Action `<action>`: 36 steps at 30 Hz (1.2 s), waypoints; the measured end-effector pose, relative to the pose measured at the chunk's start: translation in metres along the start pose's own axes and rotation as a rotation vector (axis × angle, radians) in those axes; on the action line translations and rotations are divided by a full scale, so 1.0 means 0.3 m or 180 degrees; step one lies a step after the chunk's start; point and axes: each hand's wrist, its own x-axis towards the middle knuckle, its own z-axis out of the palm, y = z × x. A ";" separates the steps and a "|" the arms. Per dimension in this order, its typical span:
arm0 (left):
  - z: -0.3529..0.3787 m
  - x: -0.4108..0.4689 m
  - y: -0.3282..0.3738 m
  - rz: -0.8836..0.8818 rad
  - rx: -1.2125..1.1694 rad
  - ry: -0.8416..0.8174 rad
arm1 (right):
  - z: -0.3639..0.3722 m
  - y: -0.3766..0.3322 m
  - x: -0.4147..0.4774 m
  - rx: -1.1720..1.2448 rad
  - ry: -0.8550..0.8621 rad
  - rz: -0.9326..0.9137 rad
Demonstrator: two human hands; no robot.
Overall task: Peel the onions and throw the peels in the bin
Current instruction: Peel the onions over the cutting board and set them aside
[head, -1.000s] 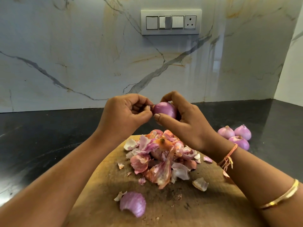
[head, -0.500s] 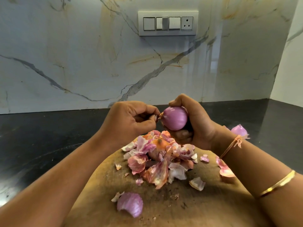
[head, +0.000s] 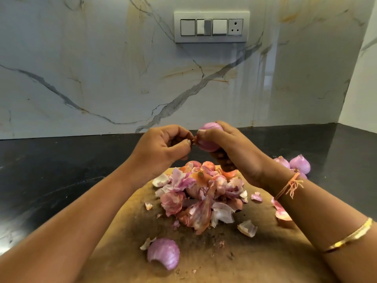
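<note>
One cupped purple peel [head: 163,253] lies nearest, well below hands, on worn wooden board [head: 255,252]. One heap of papery pink-orange peels [head: 200,193] directly under hands. Right hand [head: 230,148] grips one smooth round onion [head: 208,144]; left hand [head: 161,148] pinches dry brown skin at its tip. Three purple onions [head: 299,164] beyond right wrist on glossy black bench [head: 51,170], one partly hidden.

Fingers of the right hand [head: 230,148] cover much of the round purple onion [head: 208,145], the brown scrap [head: 193,139] the left hand [head: 163,148] pinches is too small to identify, the right wrist [head: 273,176] hides part of the peeled pale-purple onions [head: 299,164] far right, and the brown wooden board [head: 255,258] runs off the near edge.
</note>
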 end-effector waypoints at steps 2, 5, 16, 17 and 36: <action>0.001 -0.004 0.003 0.0088 -0.0031 -0.0176 | -0.011 -0.001 -0.002 0.0062 -0.0073 0.0125; 0.006 -0.008 0.014 0.0169 -0.0185 -0.0356 | -0.025 0.005 0.002 0.0243 -0.0202 0.0475; 0.012 -0.014 0.020 0.0472 0.0365 0.0044 | -0.036 0.014 0.010 0.1010 -0.0474 0.0802; 0.012 -0.016 0.020 0.0500 0.0462 0.0112 | -0.037 0.015 0.010 0.0980 -0.0414 0.0809; 0.034 -0.021 0.040 0.1520 0.0978 0.0743 | -0.014 0.006 0.006 0.0622 -0.0277 0.0845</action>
